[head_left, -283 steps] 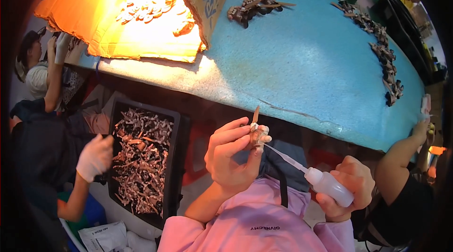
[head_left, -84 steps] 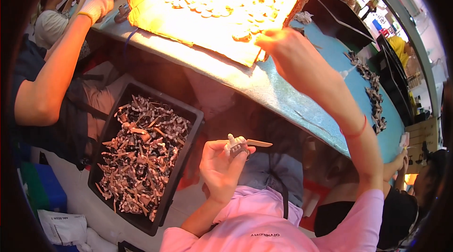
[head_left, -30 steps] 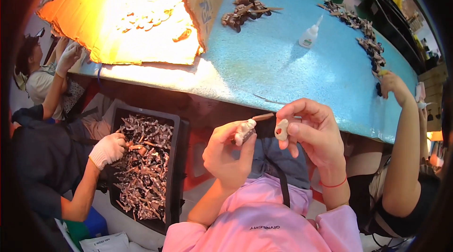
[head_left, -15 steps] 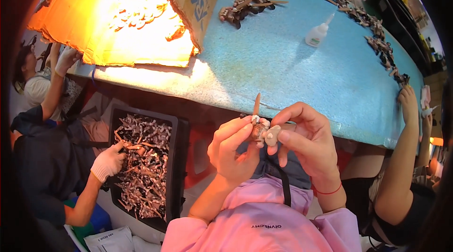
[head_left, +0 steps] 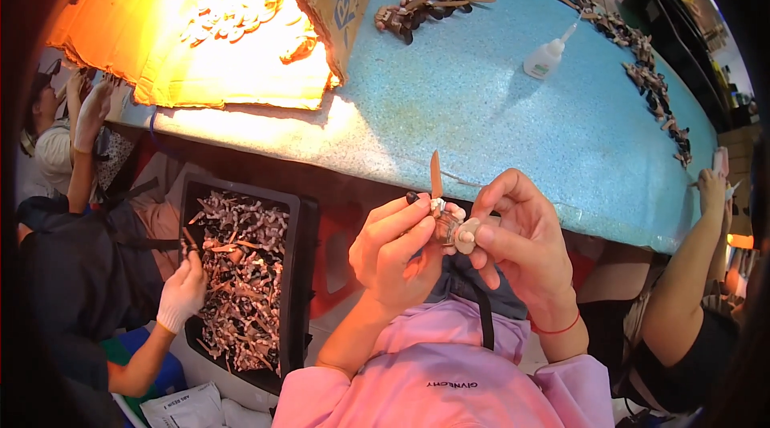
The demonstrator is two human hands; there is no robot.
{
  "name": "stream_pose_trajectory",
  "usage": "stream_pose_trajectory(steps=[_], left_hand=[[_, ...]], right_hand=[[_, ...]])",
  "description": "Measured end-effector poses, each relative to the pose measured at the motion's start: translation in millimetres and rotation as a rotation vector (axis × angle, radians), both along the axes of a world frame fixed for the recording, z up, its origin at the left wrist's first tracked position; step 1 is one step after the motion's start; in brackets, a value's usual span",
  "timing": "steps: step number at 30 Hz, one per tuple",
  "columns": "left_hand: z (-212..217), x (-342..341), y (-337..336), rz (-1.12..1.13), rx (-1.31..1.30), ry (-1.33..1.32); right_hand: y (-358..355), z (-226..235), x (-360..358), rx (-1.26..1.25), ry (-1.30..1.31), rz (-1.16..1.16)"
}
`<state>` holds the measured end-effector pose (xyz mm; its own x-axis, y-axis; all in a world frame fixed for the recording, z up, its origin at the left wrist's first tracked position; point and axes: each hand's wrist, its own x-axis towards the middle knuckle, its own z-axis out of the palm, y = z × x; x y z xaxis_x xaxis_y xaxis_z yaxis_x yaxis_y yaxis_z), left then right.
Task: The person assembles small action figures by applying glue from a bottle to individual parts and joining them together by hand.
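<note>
In front of my pink shirt, my left hand [head_left: 393,247] pinches a small figurine [head_left: 446,225] by its side. A flat brown sword-like blade [head_left: 435,175] points up from it. Between thumb and fingers, my right hand [head_left: 525,239] grips a pale rounded piece [head_left: 466,236] with a small knob on its face. That piece is up against the figurine's right side; whether it is joined there cannot be made out. Fingers hide much of the figurine. On the blue tabletop beyond stands a white glue bottle [head_left: 545,59] with a thin nozzle.
More figurines lie in a cluster [head_left: 421,7] at the back and a row [head_left: 650,79] at the right. A brightly lit cardboard box [head_left: 345,19] stands at left. Below it, a black bin [head_left: 301,267] holds many parts, beside a co-worker's gloved hand [head_left: 183,296]. Another co-worker's arm [head_left: 690,255] is at right.
The pale piece has turned slightly in my right hand against the figurine. The gloved co-worker has raised a thin part from the bin. At right, a co-worker's hand has drawn away from the row.
</note>
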<state>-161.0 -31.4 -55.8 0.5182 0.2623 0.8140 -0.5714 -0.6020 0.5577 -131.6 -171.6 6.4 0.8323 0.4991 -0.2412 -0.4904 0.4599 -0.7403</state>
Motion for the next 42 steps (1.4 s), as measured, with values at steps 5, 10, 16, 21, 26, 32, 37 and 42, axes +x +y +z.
stream_pose_trajectory(steps=[5,10,16,21,26,32,37,42], left_hand=[[1,-2,1,0.006,-0.007,-0.009],[1,-6,2,-0.084,0.008,0.027],[3,-5,2,-0.089,-0.008,0.039],[5,-4,6,-0.139,-0.025,0.047],[17,-5,3,-0.202,-0.219,0.194],[25,-12,11,-0.406,-0.357,0.378],[41,-13,13,-0.456,-0.339,0.412],[38,-12,10,-0.397,-0.254,0.344]], right_hand=[[2,1,-3,0.011,-0.004,-0.004],[6,3,-8,0.012,0.003,-0.047],[9,0,-9,0.054,0.005,-0.068],[10,-3,-10,0.067,-0.043,-0.068],[11,-4,-12,0.031,-0.122,-0.115],[8,-3,-14,-0.011,-0.151,-0.153],[5,-3,-16,-0.078,-0.219,-0.154],[4,-5,-18,-0.084,-0.291,-0.170]])
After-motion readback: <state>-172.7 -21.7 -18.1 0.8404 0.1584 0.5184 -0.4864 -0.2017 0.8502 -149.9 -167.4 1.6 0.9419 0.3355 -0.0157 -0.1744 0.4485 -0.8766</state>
